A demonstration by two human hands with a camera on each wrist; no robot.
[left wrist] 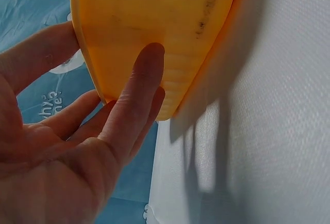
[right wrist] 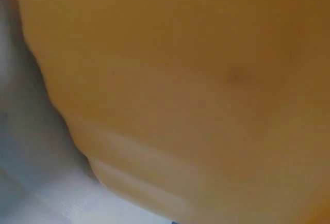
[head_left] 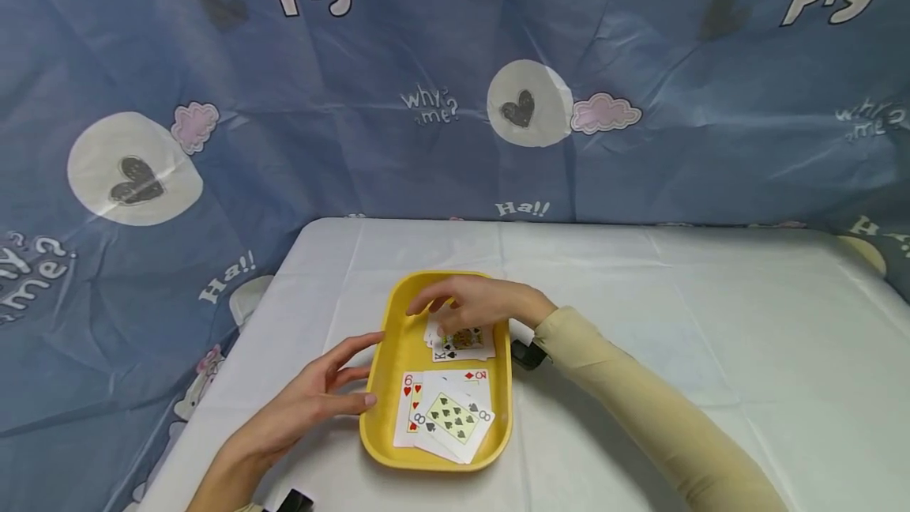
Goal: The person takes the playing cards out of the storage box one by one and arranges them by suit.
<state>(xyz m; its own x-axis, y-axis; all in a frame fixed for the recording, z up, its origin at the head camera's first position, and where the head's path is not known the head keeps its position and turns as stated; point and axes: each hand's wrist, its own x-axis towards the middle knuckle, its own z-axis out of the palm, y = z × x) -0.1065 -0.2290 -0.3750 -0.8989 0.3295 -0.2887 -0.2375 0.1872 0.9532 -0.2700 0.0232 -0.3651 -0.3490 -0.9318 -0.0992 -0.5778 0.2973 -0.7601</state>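
A yellow tray (head_left: pixel 407 350) stands on the white-covered table. Toward its near end lie overlapping playing cards: an eight of spades (head_left: pixel 455 419) over a three of diamonds (head_left: pixel 479 382), with a hearts card (head_left: pixel 404 421) at their left. In the far half, a king of spades (head_left: pixel 469 342) tops a small stack. Over that stack is my right hand (head_left: pixel 472 300), fingers bent loosely, thumb close to the king; no held card shows. My left hand (head_left: pixel 306 397) touches the tray's left side with extended fingers. In the right wrist view only the tray's outside (right wrist: pixel 170 90) shows, with no fingers.
White cloth (head_left: pixel 711 338) covers the table and reaches far to the right of the tray. Behind and to the left hangs a blue printed sheet (head_left: pixel 398 164). Dark wrist cameras sit at both wrists, the right camera (head_left: pixel 528 354) close beside the tray's right rim.
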